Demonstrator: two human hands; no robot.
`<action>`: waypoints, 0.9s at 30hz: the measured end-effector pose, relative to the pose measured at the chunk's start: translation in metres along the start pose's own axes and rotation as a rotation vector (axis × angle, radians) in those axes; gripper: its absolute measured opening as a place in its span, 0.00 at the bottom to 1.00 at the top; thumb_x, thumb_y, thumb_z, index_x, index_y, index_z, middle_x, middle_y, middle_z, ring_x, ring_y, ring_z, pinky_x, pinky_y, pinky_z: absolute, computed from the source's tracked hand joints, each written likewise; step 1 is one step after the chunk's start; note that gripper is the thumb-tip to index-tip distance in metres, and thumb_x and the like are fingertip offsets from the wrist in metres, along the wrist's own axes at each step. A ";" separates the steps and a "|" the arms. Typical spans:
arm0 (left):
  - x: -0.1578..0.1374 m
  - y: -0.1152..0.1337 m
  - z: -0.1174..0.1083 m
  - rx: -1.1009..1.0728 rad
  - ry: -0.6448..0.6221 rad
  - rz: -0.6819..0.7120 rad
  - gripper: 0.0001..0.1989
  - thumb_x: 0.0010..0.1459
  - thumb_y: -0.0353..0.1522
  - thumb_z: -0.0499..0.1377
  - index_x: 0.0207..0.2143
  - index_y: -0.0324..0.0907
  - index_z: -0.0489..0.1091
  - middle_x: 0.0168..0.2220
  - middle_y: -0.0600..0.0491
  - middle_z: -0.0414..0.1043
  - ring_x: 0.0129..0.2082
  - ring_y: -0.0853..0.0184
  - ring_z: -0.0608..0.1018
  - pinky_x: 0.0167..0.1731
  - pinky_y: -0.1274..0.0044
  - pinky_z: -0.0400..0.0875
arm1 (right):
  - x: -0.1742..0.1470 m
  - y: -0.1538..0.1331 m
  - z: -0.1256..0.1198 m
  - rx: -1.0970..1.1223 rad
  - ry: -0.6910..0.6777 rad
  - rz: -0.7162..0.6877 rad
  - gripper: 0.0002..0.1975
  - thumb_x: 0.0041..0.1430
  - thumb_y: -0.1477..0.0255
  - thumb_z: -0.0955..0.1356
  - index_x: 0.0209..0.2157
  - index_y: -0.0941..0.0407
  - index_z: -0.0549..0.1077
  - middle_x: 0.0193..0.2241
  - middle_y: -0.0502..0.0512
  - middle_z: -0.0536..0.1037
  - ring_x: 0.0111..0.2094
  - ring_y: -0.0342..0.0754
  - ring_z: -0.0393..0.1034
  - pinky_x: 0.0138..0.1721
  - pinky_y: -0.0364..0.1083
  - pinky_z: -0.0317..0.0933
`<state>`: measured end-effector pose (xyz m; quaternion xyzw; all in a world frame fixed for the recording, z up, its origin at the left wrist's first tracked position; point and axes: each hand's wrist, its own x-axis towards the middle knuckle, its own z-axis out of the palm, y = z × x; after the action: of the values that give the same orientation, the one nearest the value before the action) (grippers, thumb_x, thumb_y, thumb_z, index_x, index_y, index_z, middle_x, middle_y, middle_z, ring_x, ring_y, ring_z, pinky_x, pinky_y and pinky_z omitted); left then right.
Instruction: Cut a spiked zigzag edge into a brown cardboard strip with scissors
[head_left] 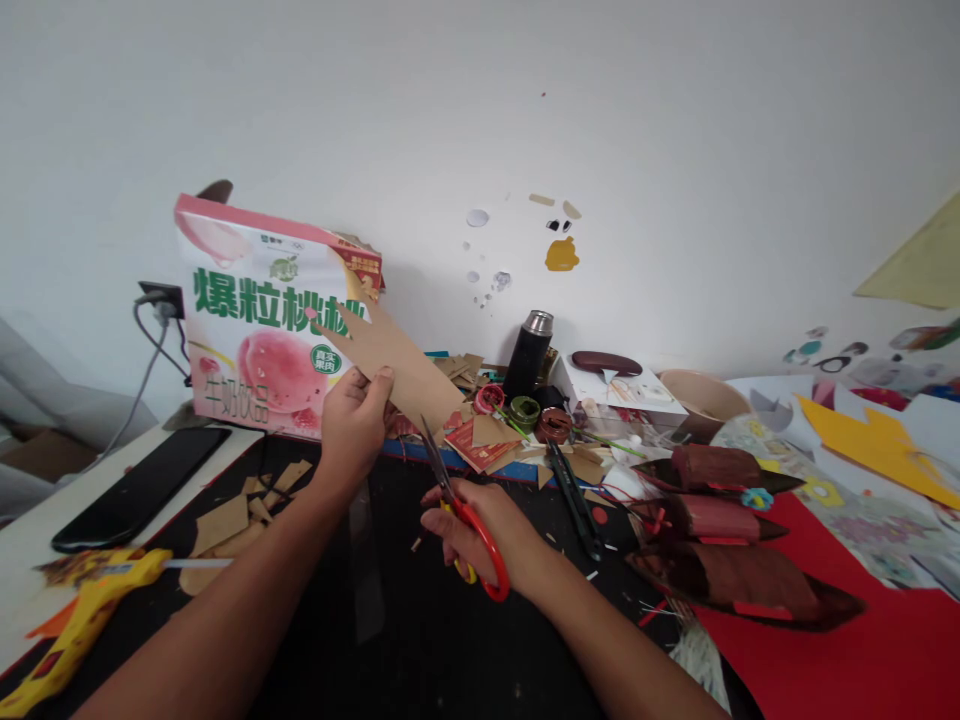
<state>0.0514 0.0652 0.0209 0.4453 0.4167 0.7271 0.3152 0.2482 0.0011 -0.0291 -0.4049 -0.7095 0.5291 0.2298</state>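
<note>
My left hand [358,415] pinches a piece of brown cardboard [409,370] with a notched far end, held up in front of a pink-and-white drink carton. In my right hand [487,525] is a pair of scissors [480,545] with red and yellow handles, my fingers through the loops. The blades point up and away, their tips at the lower edge of the cardboard. From this angle I cannot tell whether they are cutting into it. Cardboard scraps [225,525] lie on the black mat to the left of my left forearm.
A yellow glue gun [90,620] and a black phone [142,487] lie at left. The drink carton [255,320] stands by the wall. Behind are a black thermos [527,358], small paint jars [525,411] and a dark cutter [574,500]. Brown boat-like models [742,580] rest at right on red paper [862,650].
</note>
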 end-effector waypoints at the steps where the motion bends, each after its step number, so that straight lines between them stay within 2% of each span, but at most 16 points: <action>1: 0.000 0.000 0.000 0.000 -0.002 -0.023 0.13 0.60 0.41 0.65 0.32 0.43 0.69 0.18 0.61 0.62 0.15 0.73 0.65 0.16 0.81 0.63 | 0.000 0.000 0.000 -0.006 0.003 -0.012 0.26 0.67 0.47 0.68 0.51 0.55 0.76 0.22 0.47 0.75 0.17 0.42 0.68 0.18 0.39 0.61; 5: -0.001 0.001 0.001 -0.022 0.009 -0.073 0.12 0.59 0.41 0.66 0.33 0.43 0.68 0.22 0.60 0.66 0.17 0.72 0.68 0.17 0.81 0.64 | 0.000 0.000 -0.001 -0.019 0.009 -0.044 0.27 0.68 0.46 0.68 0.51 0.55 0.76 0.22 0.47 0.75 0.18 0.42 0.70 0.19 0.39 0.62; 9: -0.002 0.002 0.003 -0.029 0.013 -0.049 0.12 0.58 0.39 0.66 0.31 0.42 0.69 0.20 0.61 0.63 0.16 0.74 0.64 0.16 0.82 0.61 | -0.001 -0.003 -0.001 -0.017 -0.001 -0.029 0.26 0.68 0.47 0.67 0.51 0.56 0.76 0.22 0.47 0.75 0.17 0.42 0.69 0.19 0.39 0.62; 13: -0.002 0.004 0.003 -0.038 0.004 -0.063 0.12 0.58 0.40 0.66 0.31 0.43 0.68 0.20 0.60 0.65 0.16 0.73 0.66 0.16 0.82 0.62 | -0.002 -0.005 0.000 -0.022 0.008 -0.026 0.24 0.69 0.50 0.68 0.50 0.56 0.76 0.22 0.47 0.75 0.17 0.42 0.69 0.19 0.39 0.62; 16: -0.001 0.004 0.003 -0.055 0.004 -0.072 0.13 0.58 0.39 0.66 0.30 0.44 0.66 0.18 0.63 0.60 0.14 0.75 0.61 0.14 0.83 0.57 | -0.002 -0.006 -0.001 -0.038 0.014 -0.051 0.24 0.69 0.50 0.68 0.50 0.56 0.77 0.21 0.47 0.75 0.18 0.42 0.70 0.20 0.39 0.63; 19: -0.001 0.004 0.003 -0.049 0.016 -0.071 0.13 0.59 0.39 0.66 0.30 0.44 0.65 0.17 0.64 0.57 0.13 0.75 0.60 0.14 0.83 0.57 | -0.001 -0.005 -0.002 -0.041 0.008 -0.042 0.24 0.69 0.49 0.67 0.51 0.55 0.76 0.22 0.47 0.75 0.17 0.42 0.70 0.19 0.39 0.62; 27: -0.001 0.003 0.002 -0.033 -0.013 -0.035 0.15 0.59 0.40 0.66 0.29 0.44 0.64 0.16 0.64 0.57 0.12 0.76 0.59 0.13 0.84 0.55 | -0.001 -0.003 -0.001 -0.023 0.003 -0.013 0.24 0.69 0.49 0.68 0.51 0.55 0.76 0.22 0.47 0.75 0.17 0.41 0.68 0.18 0.38 0.61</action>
<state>0.0538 0.0638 0.0233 0.4373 0.4101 0.7255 0.3380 0.2482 0.0002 -0.0256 -0.4037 -0.7179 0.5187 0.2295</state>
